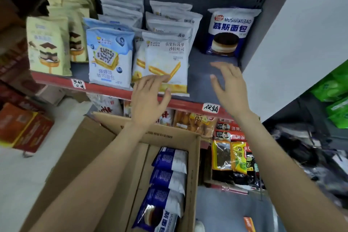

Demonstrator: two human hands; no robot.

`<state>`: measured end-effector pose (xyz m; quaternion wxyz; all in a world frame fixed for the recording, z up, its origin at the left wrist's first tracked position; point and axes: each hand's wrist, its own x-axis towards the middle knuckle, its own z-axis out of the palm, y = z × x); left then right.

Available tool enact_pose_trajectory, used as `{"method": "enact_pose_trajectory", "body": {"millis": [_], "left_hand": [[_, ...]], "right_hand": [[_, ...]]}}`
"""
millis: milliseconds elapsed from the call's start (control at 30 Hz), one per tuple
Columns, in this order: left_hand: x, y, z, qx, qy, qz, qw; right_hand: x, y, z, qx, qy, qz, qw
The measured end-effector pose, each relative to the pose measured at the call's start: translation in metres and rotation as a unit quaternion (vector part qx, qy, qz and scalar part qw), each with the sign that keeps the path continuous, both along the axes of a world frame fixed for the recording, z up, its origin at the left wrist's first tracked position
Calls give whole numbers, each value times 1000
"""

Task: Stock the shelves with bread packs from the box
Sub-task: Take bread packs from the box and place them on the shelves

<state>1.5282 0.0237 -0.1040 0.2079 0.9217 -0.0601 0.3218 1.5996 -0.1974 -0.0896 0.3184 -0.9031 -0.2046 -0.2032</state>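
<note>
An open cardboard box [194, 156] below the shelf holds several blue-and-white bread packs [170, 175] in a row. One such blue-and-white pack [228, 32] stands upright at the back right of the grey shelf [199, 81]. My left hand [148, 100] is open, fingers spread, in front of a white pack with yellow sticks [165, 62] at the shelf's front edge; whether it touches the pack is unclear. My right hand [228, 84] is open and empty over the bare shelf space in front of the blue-and-white pack.
Rows of white packs [169, 20], light-blue packs [109, 56] and beige cake packs [48, 43] fill the shelf's left and middle. A red price rail [105, 89] edges it. Lower shelves hold snack bags [228, 154]. Red cartons [24, 130] sit on the floor left; green packs [333, 88] right.
</note>
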Motion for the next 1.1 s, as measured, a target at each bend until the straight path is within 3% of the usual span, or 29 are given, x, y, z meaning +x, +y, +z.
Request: {"method": "enact_pose_trajectory", "body": {"millis": [167, 267, 400, 500, 567, 700, 833, 1000, 1100], "left_hand": [[-85, 12, -27, -48, 41, 19, 998], [-131, 35, -73, -53, 175, 8, 983], [-166, 63, -149, -21, 427, 8, 904], [-175, 68, -199, 50, 534, 11, 844], [-179, 70, -231, 113, 542, -3, 833], [-188, 69, -276, 168, 445, -133, 869], [-209, 56, -305, 195, 498, -251, 807], [-207, 45, -331, 215, 493, -242, 807], [-204, 48, -333, 199, 476, -251, 819]], "right_hand": [[-130, 17, -16, 79, 78, 53, 992], [-175, 35, -63, 28, 157, 66, 985], [-207, 70, -146, -125, 295, 45, 946], [-213, 96, -210, -195, 366, 25, 910], [-210, 107, -252, -218, 382, 5, 898], [-203, 107, -321, -273, 367, -22, 889], [-194, 100, -353, -328, 291, -14, 898], [-171, 105, -361, -411, 267, 14, 872], [-164, 101, -364, -483, 189, 61, 853]]}}
